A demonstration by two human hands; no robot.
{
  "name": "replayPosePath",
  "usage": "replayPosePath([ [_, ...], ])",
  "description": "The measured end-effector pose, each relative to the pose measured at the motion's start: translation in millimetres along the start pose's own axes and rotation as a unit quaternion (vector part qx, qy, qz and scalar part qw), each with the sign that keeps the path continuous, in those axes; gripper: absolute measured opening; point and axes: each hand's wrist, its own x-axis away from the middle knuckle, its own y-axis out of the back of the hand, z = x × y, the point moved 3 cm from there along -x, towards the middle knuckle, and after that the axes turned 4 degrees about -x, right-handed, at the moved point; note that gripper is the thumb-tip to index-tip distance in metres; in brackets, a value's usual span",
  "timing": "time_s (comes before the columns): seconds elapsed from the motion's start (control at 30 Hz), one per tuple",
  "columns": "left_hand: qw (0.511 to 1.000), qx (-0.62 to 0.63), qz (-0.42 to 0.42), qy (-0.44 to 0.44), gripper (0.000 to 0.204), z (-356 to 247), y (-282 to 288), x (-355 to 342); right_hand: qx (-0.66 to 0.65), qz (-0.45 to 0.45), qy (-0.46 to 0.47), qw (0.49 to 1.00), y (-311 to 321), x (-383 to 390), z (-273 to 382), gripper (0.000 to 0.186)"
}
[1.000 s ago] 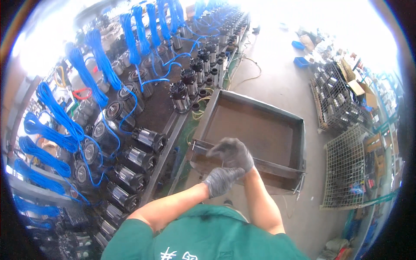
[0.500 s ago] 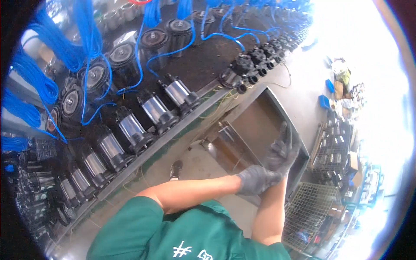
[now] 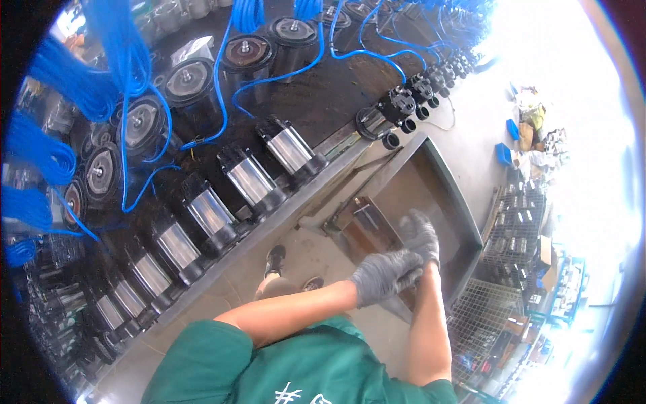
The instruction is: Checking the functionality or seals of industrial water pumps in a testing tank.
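Left hand [image 3: 385,275], grey glove, fingers curled loosely, pressed against right hand's wrist; cannot tell if it grips anything. Right hand [image 3: 421,236], grey glove, fingers spread open, nothing held, hovering over metal tray cart [image 3: 464,215]. Cart's near rim just below both hands, its bare floor beyond right fingertips. Left of left hand: row of silver-bodied motors [image 3: 250,180] on dark bench, blue hoses [image 3: 128,121] beyond. Wire baskets [image 3: 481,323] right of right hand.
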Motion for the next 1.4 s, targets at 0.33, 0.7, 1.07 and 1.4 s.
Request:
replayPosePath([
  [0.33,0.986,-0.076,0.138,0.047,0.019,-4,14,-24,0.298,0.265,-0.083,0.913,3,19,22,0.038],
  [0.7,0.964,0.089,0.248,0.034,0.02,-33,-31,-24,0.194,0.228,-0.021,0.954,23,61,19,0.089],
  [1.07,0.969,-0.157,0.189,-0.017,0.026,-1,-100,-49,-0.254,-0.217,-0.046,0.941,42,147,-142,0.033],
  [1.4,0.803,-0.558,0.206,0.046,0.044,151,-134,-134,0.057,-0.197,-0.072,0.976,61,205,-401,0.013],
])
